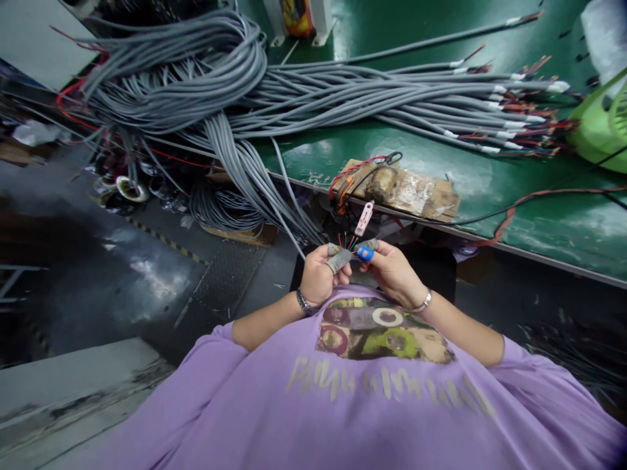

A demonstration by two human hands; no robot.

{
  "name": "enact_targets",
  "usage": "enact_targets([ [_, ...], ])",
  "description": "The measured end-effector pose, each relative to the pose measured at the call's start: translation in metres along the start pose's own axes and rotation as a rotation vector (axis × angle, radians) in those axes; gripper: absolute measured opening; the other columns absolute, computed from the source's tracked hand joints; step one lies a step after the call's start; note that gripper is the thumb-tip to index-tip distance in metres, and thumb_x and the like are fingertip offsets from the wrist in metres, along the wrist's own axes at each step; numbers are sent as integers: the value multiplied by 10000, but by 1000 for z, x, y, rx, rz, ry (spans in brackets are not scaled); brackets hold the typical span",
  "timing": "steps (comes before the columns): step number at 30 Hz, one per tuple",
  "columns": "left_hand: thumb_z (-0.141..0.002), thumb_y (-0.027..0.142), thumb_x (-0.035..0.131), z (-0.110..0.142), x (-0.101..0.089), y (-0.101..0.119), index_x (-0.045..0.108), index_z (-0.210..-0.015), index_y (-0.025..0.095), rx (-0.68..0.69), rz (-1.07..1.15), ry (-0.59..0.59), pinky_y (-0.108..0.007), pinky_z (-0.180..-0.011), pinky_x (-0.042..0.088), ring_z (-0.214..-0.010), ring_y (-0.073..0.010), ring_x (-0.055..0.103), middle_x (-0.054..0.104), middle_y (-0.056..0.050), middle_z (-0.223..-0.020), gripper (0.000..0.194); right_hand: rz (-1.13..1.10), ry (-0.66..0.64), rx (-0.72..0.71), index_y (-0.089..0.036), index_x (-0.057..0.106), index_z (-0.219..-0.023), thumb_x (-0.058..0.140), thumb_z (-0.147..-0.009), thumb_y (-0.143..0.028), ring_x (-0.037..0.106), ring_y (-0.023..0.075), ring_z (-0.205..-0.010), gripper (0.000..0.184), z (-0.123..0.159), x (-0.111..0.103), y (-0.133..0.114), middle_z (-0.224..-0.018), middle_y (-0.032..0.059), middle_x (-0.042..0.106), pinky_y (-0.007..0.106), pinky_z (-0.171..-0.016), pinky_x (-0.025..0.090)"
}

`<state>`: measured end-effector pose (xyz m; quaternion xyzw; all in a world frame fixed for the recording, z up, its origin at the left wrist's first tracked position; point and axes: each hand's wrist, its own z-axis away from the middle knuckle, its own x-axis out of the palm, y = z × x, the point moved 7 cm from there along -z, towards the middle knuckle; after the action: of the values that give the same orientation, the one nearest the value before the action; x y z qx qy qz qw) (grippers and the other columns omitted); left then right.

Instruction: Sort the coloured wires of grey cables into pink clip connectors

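Note:
Close in front of my chest, my left hand is closed, its thumb and forefinger wrapped in grey tape. My right hand meets it from the other side, fingers pinched, with a blue wrap on the thumb and grey tape on the forefinger. Several thin coloured wires, red, green and dark among them, fan out between the fingertips of both hands. The fingers cover the lower part of these wires. Grey cables hang over the bench edge and run down toward my left hand; which one I hold is hidden.
A large bundle of grey cables lies across the green bench, its stripped ends pointing right. At the bench edge sits a wooden block with red and black leads and a pink tag. A green plastic basket stands far right.

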<state>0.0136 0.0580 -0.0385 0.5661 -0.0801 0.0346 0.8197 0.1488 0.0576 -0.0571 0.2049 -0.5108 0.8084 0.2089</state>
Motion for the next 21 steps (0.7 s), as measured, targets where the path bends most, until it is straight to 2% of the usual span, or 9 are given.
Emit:
enact_targets([
  [7,-690,409,757,-1,-3,1,565,-681,167,21,32,32,-170,-327,317,-327,-62,464,591,40,-500,309,-26,-27,40,-171,661,-668,913,-536,-341,477,69,-524,332,1,2,1,-581,-43,582,217,-524,414],
  [11,-678,410,762,1,-5,7,568,-676,167,44,57,36,-161,-317,295,-320,-50,427,567,49,-479,311,-97,18,31,-183,647,-703,865,-617,-417,511,77,-561,331,-4,-12,-6,-631,-28,604,209,-541,460],
  [15,-663,426,778,2,1,11,575,-671,161,-14,85,-90,-162,-308,284,-315,-53,415,556,43,-469,334,-62,51,58,-176,661,-740,812,-652,-569,530,81,-554,430,-15,-25,-15,-677,1,642,207,-523,478],
  [18,-602,453,808,-1,11,11,570,-659,160,-89,127,-224,-172,-284,256,-300,-58,391,539,37,-456,381,-7,-57,81,-171,680,-794,732,-706,-655,533,79,-550,495,-25,-16,-25,-723,20,666,200,-501,458],
  [21,-546,435,830,-6,23,14,564,-650,156,-143,201,-323,-175,-266,215,-301,-55,383,572,13,-493,399,34,-207,59,-171,687,-818,715,-699,-690,522,84,-553,533,-32,2,-33,-747,31,673,210,-491,422],
])
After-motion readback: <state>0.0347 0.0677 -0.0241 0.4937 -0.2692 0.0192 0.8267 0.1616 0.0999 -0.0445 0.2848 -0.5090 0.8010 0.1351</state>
